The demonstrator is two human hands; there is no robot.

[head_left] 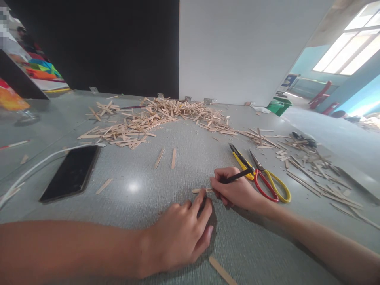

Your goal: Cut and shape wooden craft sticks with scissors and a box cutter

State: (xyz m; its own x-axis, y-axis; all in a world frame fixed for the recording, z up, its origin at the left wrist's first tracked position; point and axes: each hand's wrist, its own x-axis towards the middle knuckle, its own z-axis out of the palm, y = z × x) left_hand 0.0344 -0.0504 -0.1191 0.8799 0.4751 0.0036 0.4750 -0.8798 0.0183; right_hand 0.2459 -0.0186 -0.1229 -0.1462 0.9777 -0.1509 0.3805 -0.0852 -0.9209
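A short wooden popsicle stick (196,191) lies flat on the grey table (178,158), with dark marks near its right part. The fingertips of my left hand (185,229) press it down, the fingers bent. My right hand (233,189) is closed round a slim black pen (239,175), held slantwise as for writing. Its point is hidden by the fingers at the stick's right end. Just right of that hand lie scissors (268,186) with one red and one yellow handle, and a yellow and black box cutter (242,160). Another popsicle stick (222,270) lies in front of me.
A heap of popsicle sticks (166,111) spreads along the back, below a black and white upright panel (222,51). More sticks and scraps (320,170) lie at the right. A black phone (71,174) with a white cable (38,160) is at the left.
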